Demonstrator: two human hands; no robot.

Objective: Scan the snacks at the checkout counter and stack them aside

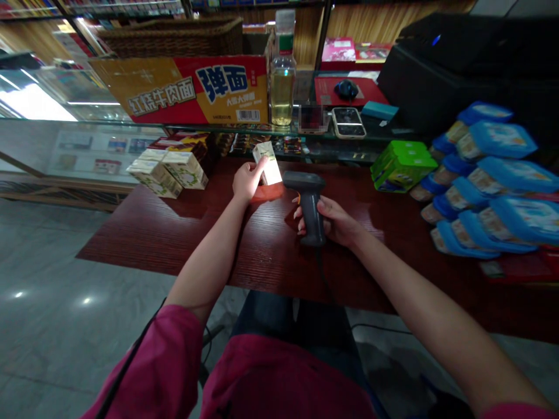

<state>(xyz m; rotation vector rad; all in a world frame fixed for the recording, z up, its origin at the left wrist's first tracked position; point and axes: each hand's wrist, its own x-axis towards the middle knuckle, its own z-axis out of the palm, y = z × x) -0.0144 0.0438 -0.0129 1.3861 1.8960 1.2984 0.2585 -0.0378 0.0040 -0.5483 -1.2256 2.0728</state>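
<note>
My right hand (334, 220) is wrapped around the handle of a dark grey barcode scanner (312, 212), held above the wooden counter with its head toward the left. My left hand (248, 179) grips a small white carton (268, 166), its thumb lying along the front. Bright light falls on the carton's lower part, and a red glow shows on the counter just under it. Similar white and green cartons (186, 169) stand together on the counter to the left of my left hand.
Behind are a noodle box (196, 93), a bottle of yellowish liquid (282, 81) and a phone (348, 122) on a glass shelf. To the right stand a green pack (402, 166) and stacked blue-lidded tubs (493, 186). The scanner's cable hangs over the front of the counter (271, 262).
</note>
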